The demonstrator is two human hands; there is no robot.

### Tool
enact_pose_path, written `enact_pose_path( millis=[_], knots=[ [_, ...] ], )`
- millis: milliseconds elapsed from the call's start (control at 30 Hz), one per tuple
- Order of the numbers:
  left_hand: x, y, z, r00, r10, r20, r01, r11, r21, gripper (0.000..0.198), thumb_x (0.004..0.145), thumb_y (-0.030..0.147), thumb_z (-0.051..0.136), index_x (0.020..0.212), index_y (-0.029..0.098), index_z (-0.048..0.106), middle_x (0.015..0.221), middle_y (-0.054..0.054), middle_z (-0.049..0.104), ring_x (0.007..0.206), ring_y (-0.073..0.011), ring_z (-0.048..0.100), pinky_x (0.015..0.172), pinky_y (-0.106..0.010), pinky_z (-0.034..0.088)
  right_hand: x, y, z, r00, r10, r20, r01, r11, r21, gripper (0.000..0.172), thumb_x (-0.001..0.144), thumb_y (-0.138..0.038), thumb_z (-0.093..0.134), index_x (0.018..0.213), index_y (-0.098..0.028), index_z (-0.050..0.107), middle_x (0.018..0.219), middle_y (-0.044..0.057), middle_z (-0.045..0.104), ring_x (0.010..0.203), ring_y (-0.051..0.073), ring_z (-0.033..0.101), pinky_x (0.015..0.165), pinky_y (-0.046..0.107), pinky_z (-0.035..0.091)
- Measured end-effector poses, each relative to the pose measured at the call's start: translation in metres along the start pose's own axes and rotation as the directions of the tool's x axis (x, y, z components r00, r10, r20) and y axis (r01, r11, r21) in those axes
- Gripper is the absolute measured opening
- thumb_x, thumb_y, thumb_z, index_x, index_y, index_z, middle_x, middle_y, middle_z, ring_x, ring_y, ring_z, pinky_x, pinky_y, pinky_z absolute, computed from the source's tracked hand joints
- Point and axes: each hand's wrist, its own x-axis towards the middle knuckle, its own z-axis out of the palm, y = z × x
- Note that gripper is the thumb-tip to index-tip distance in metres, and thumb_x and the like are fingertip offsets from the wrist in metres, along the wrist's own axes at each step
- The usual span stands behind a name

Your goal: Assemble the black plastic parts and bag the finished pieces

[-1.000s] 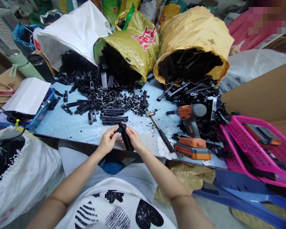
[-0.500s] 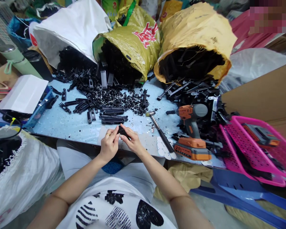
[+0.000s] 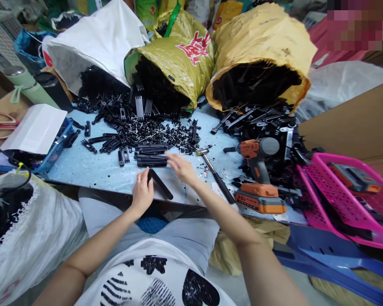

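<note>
My left hand (image 3: 143,191) is closed around one end of a long black plastic bar (image 3: 161,185), which slants down to the right over the table's front edge. My right hand (image 3: 181,167) has its fingers stretched toward the stacked black plastic strips (image 3: 151,160) and looks blurred; nothing shows in it. Whether its fingertips touch the stack I cannot tell. Behind the stack spreads a heap of small black parts with metal pins (image 3: 159,131). To the right of my right hand lies a hammer (image 3: 215,174) with a black handle.
An orange cordless drill (image 3: 258,174) stands on its battery at the right, beside pink baskets (image 3: 344,199). White (image 3: 95,34), olive (image 3: 175,46) and yellow (image 3: 261,38) sacks spill black parts at the back. A blue basket (image 3: 52,148) sits at the left.
My hands were together on a black piece. Now the right hand has let go and moved away toward the stacked strips, while the left keeps hold of the bar, now seen lengthwise.
</note>
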Motion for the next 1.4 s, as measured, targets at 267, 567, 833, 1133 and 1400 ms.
enact_pose_path(
  millis=[267,567,833,1133,1400],
  knots=[
    [0.029,0.004,-0.009,0.684,0.367,0.631,-0.61,0.762,0.218,0.043,0.083,0.003,0.04,0.119,0.021,0.055,0.095,-0.008,0.063,0.095,-0.0222,0.056,0.102,-0.056,0.025,0.098,0.128,-0.079,0.971,0.16,0.179,0.001,0.742,-0.67,0.037,0.092,-0.002,0.031,0.121,-0.008,0.052,0.135,0.018,0.044,0.114,0.018,0.04,0.086,0.031,0.032],
    [0.022,-0.002,-0.022,0.808,0.186,0.559,-0.479,0.76,0.439,0.038,0.089,0.009,0.038,0.122,0.016,0.053,0.092,-0.011,0.062,0.086,-0.0241,0.055,0.077,-0.041,0.035,0.083,0.106,-0.111,0.975,0.138,0.176,0.034,0.685,-0.728,0.016,0.086,-0.008,0.049,0.1,-0.002,0.055,0.098,0.021,0.063,0.096,0.018,0.05,0.089,0.035,0.027],
    [0.035,-0.005,-0.006,0.685,0.246,0.685,-0.506,0.838,0.205,0.034,0.093,0.033,0.043,0.122,0.016,0.05,0.103,-0.01,0.059,0.1,-0.0244,0.052,0.084,-0.036,0.038,-0.038,0.012,-0.078,0.924,0.138,0.356,0.087,0.832,-0.548,0.031,0.095,-0.041,0.036,0.109,-0.015,0.046,0.078,0.005,0.062,0.054,0.013,0.049,0.055,0.025,0.03],
    [0.039,0.004,-0.007,0.663,0.272,0.698,-0.475,0.873,0.111,0.049,0.085,0.057,0.045,0.113,0.017,0.05,0.106,-0.011,0.057,0.103,-0.0273,0.051,0.088,-0.041,0.039,-0.092,-0.029,-0.012,0.908,-0.054,0.416,0.258,0.852,-0.455,0.039,0.096,-0.049,0.029,0.095,-0.019,0.055,0.087,0.007,0.06,0.072,0.016,0.057,0.058,0.028,0.027],
    [0.032,-0.004,-0.011,0.764,0.335,0.552,-0.442,0.894,0.069,0.052,0.077,0.061,0.056,0.105,0.018,0.049,0.098,-0.009,0.06,0.09,-0.0245,0.059,0.076,-0.034,0.045,-0.086,-0.054,-0.024,0.954,-0.095,0.286,0.239,0.817,-0.525,0.032,0.097,-0.039,0.031,0.099,-0.021,0.058,0.088,0.009,0.062,0.078,0.02,0.053,0.063,0.032,0.026]
  ],
)
